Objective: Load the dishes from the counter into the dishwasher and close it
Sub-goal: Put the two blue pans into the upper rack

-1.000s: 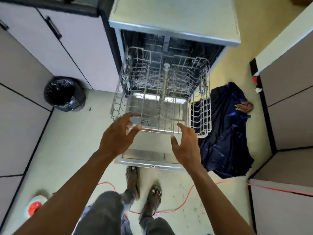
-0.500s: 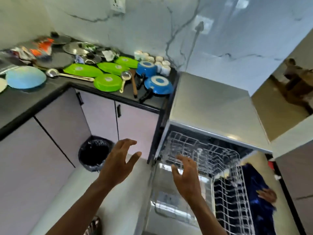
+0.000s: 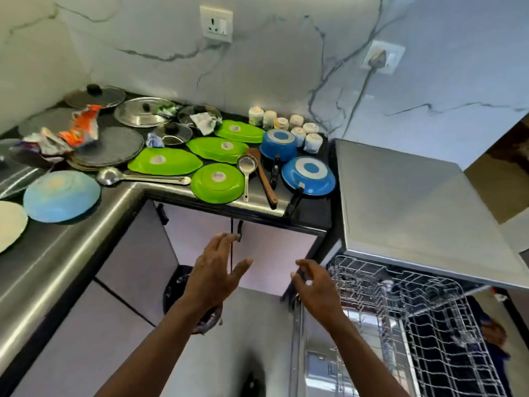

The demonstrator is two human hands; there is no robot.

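Four green plates (image 3: 217, 183) lie inverted on the surface (image 3: 57, 253), beside two inverted blue pans (image 3: 308, 176) and a cluster of white cups (image 3: 297, 130). The dishwasher (image 3: 400, 202) stands open at right, its wire rack (image 3: 429, 325) pulled out.

White marble-look wall (image 3: 286, 67) with grey veins. White switched wall socket (image 3: 216, 24), upper centre, nothing plugged in. Second white socket (image 3: 383, 57) to its right carries a grey plug; its grey cable (image 3: 362, 93) drops down the wall. Crumpled orange-and-white wrapper (image 3: 83, 127) at left rear. Pale lilac cabinet doors (image 3: 137, 253) with black handle (image 3: 162, 214). Black-lined round bin (image 3: 174, 287) on the floor beside them.
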